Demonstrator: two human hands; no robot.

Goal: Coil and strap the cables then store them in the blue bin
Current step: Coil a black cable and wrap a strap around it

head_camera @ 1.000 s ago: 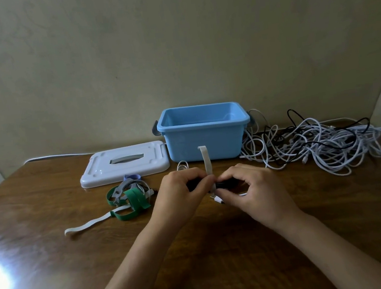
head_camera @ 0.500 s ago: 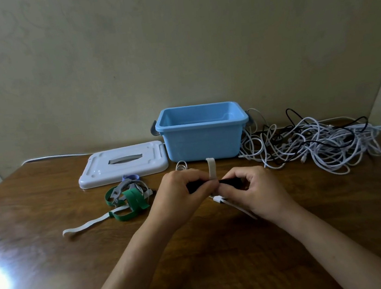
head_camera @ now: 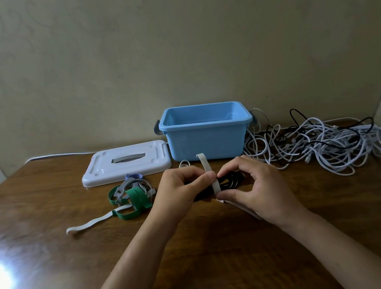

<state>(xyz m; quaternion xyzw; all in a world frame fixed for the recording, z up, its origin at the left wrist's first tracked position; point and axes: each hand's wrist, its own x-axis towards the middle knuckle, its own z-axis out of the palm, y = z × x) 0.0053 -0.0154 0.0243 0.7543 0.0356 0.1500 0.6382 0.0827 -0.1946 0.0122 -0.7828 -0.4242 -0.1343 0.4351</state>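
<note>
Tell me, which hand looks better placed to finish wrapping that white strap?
Probably the right hand: its fingers pinch the white strap at the black cable, while the left hand grips the cable.

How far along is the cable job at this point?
Early. The blue bin shows nothing inside, its lid off beside it. In hand: left hand and right hand hold a coiled black cable with a white strap going around it. Left: the tangled cable pile and spare straps.
</note>
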